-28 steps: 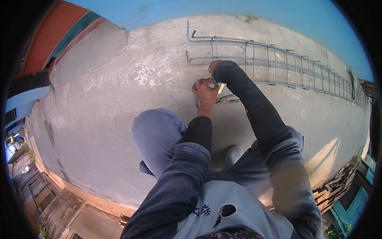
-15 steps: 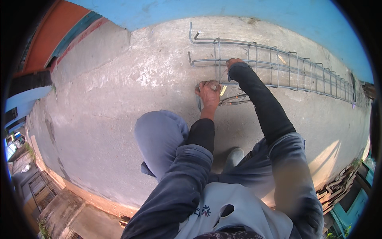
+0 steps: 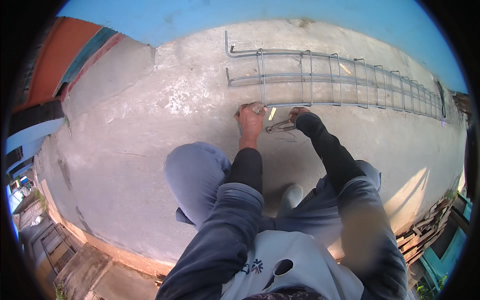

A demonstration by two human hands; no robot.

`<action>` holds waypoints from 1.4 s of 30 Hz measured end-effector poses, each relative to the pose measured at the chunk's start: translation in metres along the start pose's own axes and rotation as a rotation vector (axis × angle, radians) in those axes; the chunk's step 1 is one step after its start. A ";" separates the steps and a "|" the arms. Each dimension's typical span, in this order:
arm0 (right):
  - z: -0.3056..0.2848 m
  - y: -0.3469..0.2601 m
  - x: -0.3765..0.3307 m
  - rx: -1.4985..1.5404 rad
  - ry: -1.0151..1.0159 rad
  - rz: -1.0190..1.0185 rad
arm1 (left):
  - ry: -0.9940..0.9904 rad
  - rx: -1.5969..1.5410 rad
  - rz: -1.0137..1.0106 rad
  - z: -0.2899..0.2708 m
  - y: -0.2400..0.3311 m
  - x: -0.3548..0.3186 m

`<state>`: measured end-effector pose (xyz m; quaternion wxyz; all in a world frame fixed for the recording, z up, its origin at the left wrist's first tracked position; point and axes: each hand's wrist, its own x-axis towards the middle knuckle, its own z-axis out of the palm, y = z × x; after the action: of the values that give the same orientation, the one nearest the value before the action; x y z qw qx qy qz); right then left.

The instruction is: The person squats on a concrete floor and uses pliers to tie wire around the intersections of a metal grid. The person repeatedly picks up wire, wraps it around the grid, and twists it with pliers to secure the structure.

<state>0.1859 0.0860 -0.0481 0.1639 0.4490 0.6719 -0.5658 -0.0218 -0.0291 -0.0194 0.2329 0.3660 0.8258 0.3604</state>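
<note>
A long rebar cage of grey bars and square stirrups lies on the concrete, stretching from the middle to the far right. My left hand is closed around the bent end of its nearest bar, close to the first stirrup. To its right, my right hand has its fingers closed at the handles of a pair of pincers, just on the near side of the cage. The jaws point left, toward my left hand. Thin wire pieces show beside the pincers. A small yellow strip lies between my hands.
Concrete floor surrounds me, with a blue surface along its far edge. Another pale strip lies within the cage. My bent knee is left of my left forearm. Stacked wood sits beyond the slab at lower right.
My right hand has come back from the cage's middle bar to the pincers' handles. My left hand stays on the bar end. The whole view has shifted slightly.
</note>
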 end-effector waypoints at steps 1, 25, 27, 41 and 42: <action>0.004 0.008 0.003 -0.239 0.097 -0.067 | -0.028 -0.023 -0.008 -0.001 -0.003 0.002; -0.051 -0.044 -0.111 -0.704 -0.206 0.302 | 0.356 -1.326 -0.774 0.062 -0.012 -0.027; -0.067 -0.043 -0.122 -0.469 -0.208 0.377 | 0.346 -0.888 -0.634 0.065 -0.020 -0.024; -0.097 -0.147 -0.101 -0.884 -0.091 0.057 | 0.008 -1.227 -0.874 0.035 0.013 -0.039; -0.093 -0.153 -0.093 -1.026 -0.084 -0.009 | 0.012 -1.227 -0.871 0.036 0.011 -0.040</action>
<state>0.1423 0.1382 0.1417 0.3875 0.2846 0.8578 -0.1819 0.0308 -0.0394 -0.0287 0.5119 -0.1911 0.5480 0.6333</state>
